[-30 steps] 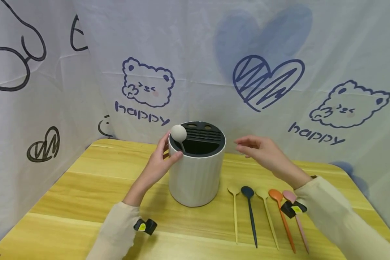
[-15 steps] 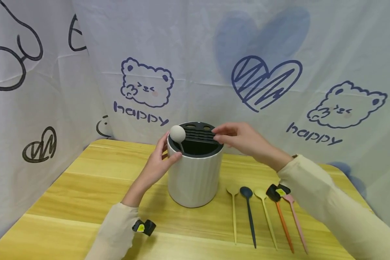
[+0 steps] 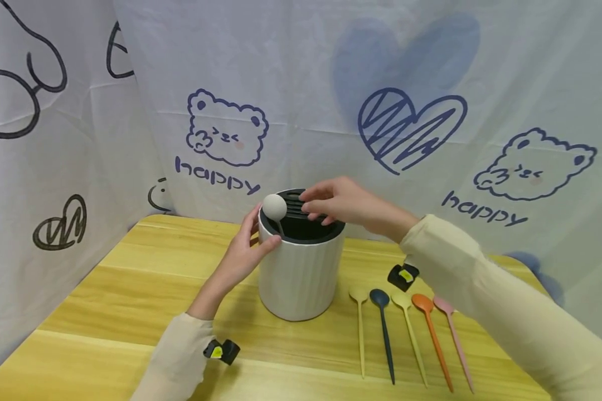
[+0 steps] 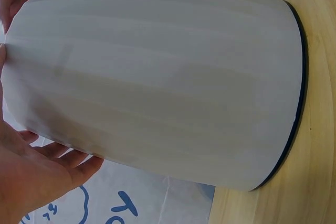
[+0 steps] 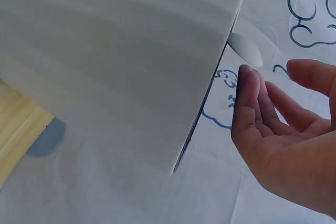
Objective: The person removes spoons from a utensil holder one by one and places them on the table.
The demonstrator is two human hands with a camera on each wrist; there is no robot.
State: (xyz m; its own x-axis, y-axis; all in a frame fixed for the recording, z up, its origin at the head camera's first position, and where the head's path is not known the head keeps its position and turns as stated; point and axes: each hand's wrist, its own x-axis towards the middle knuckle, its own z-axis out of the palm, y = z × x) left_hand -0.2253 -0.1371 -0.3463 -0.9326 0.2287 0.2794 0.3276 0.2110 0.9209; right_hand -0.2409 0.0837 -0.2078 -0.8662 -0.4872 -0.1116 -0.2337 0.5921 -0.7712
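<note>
A white, ribbed utensil holder (image 3: 301, 278) with a black slotted top stands upright on the table. A white spoon (image 3: 274, 208) stands in it at the left, bowl up. My left hand (image 3: 238, 253) grips the holder's upper left side, thumb on the front near the rim and fingers round the side. Over the black top hovers my right hand (image 3: 348, 206), thumb and fingers apart with nothing between them. In the right wrist view its fingertips are close to the white spoon's bowl (image 5: 247, 49). The spoon's lower handle is hidden inside the holder.
Several spoons lie side by side on the wooden table (image 3: 130, 301), right of the holder: a pale yellow spoon (image 3: 359, 312), a dark blue spoon (image 3: 379, 298), another yellow spoon (image 3: 402, 301), an orange spoon (image 3: 423, 303) and a pink spoon (image 3: 445, 306). A printed white curtain (image 3: 311, 83) hangs behind.
My right hand has moved left from beside the holder to above its black top, near the white spoon. My left hand and the holder have stayed in place.
</note>
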